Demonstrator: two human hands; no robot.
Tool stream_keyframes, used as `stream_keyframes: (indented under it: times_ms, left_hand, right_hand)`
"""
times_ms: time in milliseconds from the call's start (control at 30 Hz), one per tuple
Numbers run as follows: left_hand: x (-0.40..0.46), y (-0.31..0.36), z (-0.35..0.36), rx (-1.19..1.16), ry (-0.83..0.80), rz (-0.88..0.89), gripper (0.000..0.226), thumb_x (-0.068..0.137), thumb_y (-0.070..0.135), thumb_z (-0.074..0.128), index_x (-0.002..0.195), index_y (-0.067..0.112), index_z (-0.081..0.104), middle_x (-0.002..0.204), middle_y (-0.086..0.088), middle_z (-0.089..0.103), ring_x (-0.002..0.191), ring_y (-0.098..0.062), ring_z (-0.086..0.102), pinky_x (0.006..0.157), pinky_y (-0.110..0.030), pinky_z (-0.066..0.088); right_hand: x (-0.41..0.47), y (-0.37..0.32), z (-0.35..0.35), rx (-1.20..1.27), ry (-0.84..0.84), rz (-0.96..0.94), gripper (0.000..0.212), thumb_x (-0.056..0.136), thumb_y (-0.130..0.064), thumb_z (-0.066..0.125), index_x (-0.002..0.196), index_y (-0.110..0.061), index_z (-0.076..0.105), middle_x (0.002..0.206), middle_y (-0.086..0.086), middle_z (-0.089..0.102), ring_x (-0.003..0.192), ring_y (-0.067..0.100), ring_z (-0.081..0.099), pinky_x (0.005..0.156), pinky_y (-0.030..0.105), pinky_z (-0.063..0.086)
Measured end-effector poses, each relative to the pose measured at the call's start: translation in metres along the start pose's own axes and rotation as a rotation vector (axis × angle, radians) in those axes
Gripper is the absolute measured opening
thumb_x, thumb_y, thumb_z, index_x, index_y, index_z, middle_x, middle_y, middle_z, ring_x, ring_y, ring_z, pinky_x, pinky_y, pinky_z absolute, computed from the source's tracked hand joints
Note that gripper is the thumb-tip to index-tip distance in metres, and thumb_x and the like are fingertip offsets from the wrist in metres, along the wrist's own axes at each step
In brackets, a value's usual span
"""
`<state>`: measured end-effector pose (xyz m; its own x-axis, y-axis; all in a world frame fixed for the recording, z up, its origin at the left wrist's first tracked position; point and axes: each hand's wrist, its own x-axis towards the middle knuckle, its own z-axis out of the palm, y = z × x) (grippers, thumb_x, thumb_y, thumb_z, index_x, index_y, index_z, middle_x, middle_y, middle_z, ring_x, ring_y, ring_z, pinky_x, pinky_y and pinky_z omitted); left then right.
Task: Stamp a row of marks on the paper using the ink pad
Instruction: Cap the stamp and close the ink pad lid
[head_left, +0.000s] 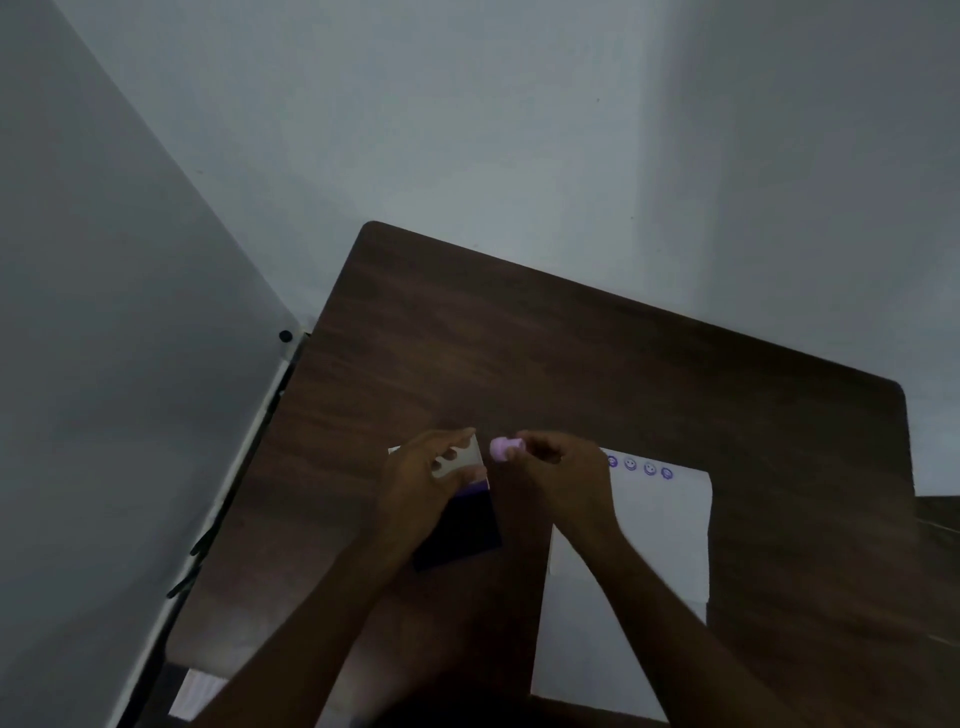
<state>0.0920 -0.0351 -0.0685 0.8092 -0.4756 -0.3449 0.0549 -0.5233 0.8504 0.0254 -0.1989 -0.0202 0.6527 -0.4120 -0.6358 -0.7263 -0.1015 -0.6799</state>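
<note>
- The right hand (558, 470) is pinching a small purple stamp (503, 448) with its fingers curled round it, holding it up over the table (571, 353).
- The left hand (421, 478) is gripping the white lid (462, 460) of the dark ink pad (460, 535), near the table's middle.
- The white paper (660, 545) is lying toward the table's near edge, with a row of purple smiley marks (640, 466) along its far edge.

The right forearm hides part of the white paper sheet (670, 540), the small purple stamped marks (640, 466) are too blurred to read clearly.
</note>
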Motion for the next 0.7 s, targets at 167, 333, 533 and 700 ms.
stream_keyframes:
  times_ms: [167, 333, 533, 700]
  left_hand:
    - [0.002, -0.024, -0.012, 0.087, 0.119, -0.094, 0.028, 0.085, 0.04, 0.063, 0.112, 0.033, 0.061, 0.105, 0.014, 0.06, 0.091, 0.002, 0.054, 0.078, -0.022, 0.044]
    - [-0.003, -0.046, -0.02, 0.177, 0.139, -0.139, 0.021, 0.09, 0.041, 0.056, 0.109, 0.034, 0.061, 0.092, 0.019, 0.056, 0.084, 0.005, 0.054, 0.064, -0.013, 0.04]
    - [-0.01, -0.06, -0.023, 0.089, 0.201, -0.144, 0.02, 0.092, 0.025, 0.058, 0.11, 0.029, 0.065, 0.101, 0.015, 0.061, 0.089, 0.01, 0.054, 0.068, -0.009, 0.04]
    - [-0.019, -0.063, -0.023, 0.011, 0.263, -0.142, 0.022, 0.092, 0.013, 0.058, 0.109, 0.023, 0.066, 0.106, 0.01, 0.06, 0.091, 0.004, 0.056, 0.071, -0.012, 0.045]
  right_hand:
    - [0.037, 0.001, -0.006, -0.569, 0.064, -0.333, 0.024, 0.091, -0.038, 0.052, 0.098, -0.021, 0.067, 0.097, 0.002, 0.068, 0.096, 0.015, 0.059, 0.093, 0.043, 0.044]
    - [0.061, 0.015, 0.001, -0.833, 0.149, -0.368, 0.026, 0.091, -0.046, 0.046, 0.096, -0.028, 0.064, 0.104, 0.001, 0.058, 0.108, 0.021, 0.046, 0.093, 0.043, 0.037]
    - [0.073, 0.023, 0.008, -0.913, 0.173, -0.32, 0.032, 0.091, -0.048, 0.045, 0.098, -0.025, 0.066, 0.106, 0.002, 0.059, 0.108, 0.02, 0.045, 0.093, 0.043, 0.033]
    - [0.075, 0.025, 0.01, -0.883, 0.162, -0.307, 0.029, 0.09, -0.045, 0.048, 0.104, -0.026, 0.064, 0.11, 0.003, 0.06, 0.112, 0.022, 0.044, 0.096, 0.044, 0.031]
